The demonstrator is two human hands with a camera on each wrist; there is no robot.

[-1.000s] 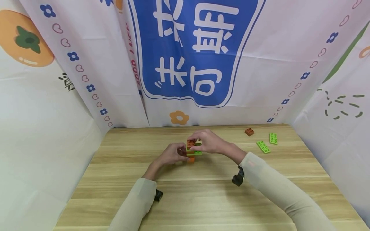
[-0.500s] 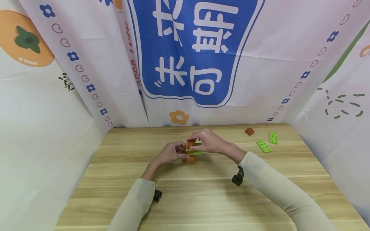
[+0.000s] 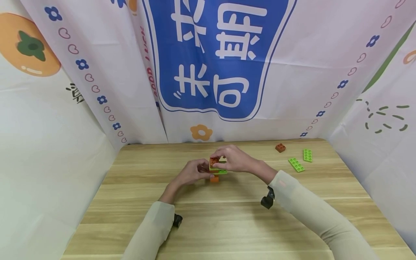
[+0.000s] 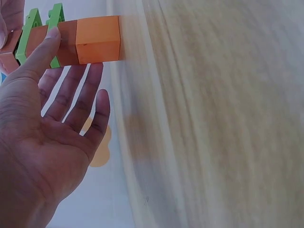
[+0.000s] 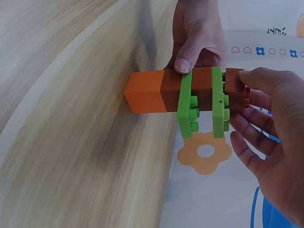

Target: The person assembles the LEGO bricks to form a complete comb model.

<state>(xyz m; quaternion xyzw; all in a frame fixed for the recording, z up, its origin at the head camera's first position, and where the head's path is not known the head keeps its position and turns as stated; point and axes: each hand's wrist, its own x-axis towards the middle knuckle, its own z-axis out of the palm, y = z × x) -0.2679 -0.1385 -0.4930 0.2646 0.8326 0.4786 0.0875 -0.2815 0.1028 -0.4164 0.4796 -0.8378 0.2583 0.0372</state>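
Observation:
A stack of toy building bricks stands on the table between my hands. Its base is an orange brick (image 5: 147,92); above come a brown brick (image 5: 171,90), a green plate (image 5: 184,107), another brown brick, a second green plate (image 5: 218,104) and a top brown brick (image 5: 234,85). The green plates jut out to one side. My left hand (image 3: 191,172) grips the stack partway up, its thumb at the lower green plate and fingers behind. My right hand (image 3: 235,159) pinches the top brown brick between thumb and fingers.
To the right at the back of the table (image 3: 208,224) lie a loose brown brick (image 3: 280,147) and two loose green plates, one angled (image 3: 296,165) and one farther back (image 3: 307,155). Printed cloth (image 3: 292,90) hangs behind the table and along both sides.
My left hand has shifted slightly up along the stack. The right hand stays on the top brown brick, and the loose bricks lie as before.

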